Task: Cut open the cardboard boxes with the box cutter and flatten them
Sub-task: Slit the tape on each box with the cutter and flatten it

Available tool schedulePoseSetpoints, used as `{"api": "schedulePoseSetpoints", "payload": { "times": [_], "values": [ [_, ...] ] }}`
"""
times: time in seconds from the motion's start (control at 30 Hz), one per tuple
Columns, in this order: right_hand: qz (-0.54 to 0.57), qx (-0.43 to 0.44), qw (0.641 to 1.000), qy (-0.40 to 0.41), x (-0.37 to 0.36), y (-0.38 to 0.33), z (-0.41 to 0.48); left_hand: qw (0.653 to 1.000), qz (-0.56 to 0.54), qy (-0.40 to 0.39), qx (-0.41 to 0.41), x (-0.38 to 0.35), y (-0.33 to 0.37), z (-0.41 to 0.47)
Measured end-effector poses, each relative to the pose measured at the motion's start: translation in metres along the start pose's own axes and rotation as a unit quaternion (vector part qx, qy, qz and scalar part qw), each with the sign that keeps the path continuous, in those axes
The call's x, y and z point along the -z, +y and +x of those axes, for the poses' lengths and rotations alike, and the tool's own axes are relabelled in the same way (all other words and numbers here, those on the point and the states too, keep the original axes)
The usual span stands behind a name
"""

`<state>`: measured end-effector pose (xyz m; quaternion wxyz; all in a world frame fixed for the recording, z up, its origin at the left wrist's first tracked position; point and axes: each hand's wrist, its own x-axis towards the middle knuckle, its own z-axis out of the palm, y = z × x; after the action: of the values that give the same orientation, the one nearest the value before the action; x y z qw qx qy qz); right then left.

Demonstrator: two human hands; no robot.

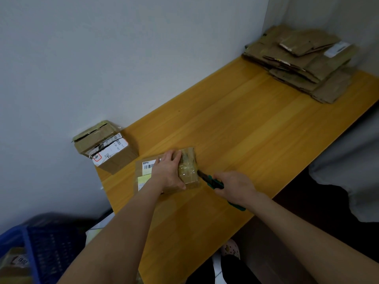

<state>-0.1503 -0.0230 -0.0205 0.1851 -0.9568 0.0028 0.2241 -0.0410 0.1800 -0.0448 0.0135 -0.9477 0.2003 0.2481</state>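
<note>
— Where is the small box (pixel 187 171) sitting?
— It is lying flat under the left hand (pixel 168 173), which is pressing on its top. It is brown, wrapped in shiny tape, with a white barcode label showing left of the hand.
— And the box cutter (pixel 211 181)?
— The right hand (pixel 235 186) is gripping its green and black handle, and the dark tip is touching the box's right end.
— Others?
— A second box (pixel 106 148), labelled and partly torn open, is standing left of the left hand. Flattened boxes (pixel 303 62) are lying stacked far beyond the right hand.
</note>
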Motion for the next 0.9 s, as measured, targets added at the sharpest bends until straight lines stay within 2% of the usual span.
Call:
{"api": "schedulePoseSetpoints", "payload": {
  "times": [0.1,0.2,0.33,0.43,0.57,0.67,0.8,0.83,0.9],
  "values": [
    [0.047,-0.024,0.999,-0.015,-0.001,0.005,0.001,1.0,0.005,-0.001,0.0,-0.001,-0.001,0.001],
    [0.144,-0.078,0.986,0.012,0.004,0.016,0.005,1.0,0.007,0.011,0.014,0.0,-0.003,0.002],
    [0.249,-0.142,0.952,0.111,0.008,0.023,0.023,0.993,-0.028,0.059,0.099,0.003,-0.005,0.001],
    [0.305,-0.171,0.929,0.118,-0.001,0.016,0.049,0.982,-0.074,0.081,0.156,0.007,-0.016,0.003],
    [0.312,-0.203,0.925,0.07,-0.02,0.013,0.087,0.976,-0.141,0.056,0.16,0.005,-0.048,-0.005],
    [0.276,-0.222,0.934,0.048,-0.024,0.013,0.102,0.968,-0.198,0.0,0.156,-0.006,-0.071,-0.015],
    [0.163,-0.181,0.966,0.081,-0.022,-0.003,0.105,0.965,-0.193,-0.023,0.174,-0.013,-0.062,-0.019],
    [0.162,-0.163,0.97,0.082,-0.022,-0.012,0.105,0.965,-0.19,-0.02,0.182,-0.012,-0.054,-0.019],
    [0.204,-0.134,0.969,0.034,-0.024,-0.036,0.105,0.962,-0.191,-0.015,0.195,-0.012,-0.039,-0.02]
  ]
}}
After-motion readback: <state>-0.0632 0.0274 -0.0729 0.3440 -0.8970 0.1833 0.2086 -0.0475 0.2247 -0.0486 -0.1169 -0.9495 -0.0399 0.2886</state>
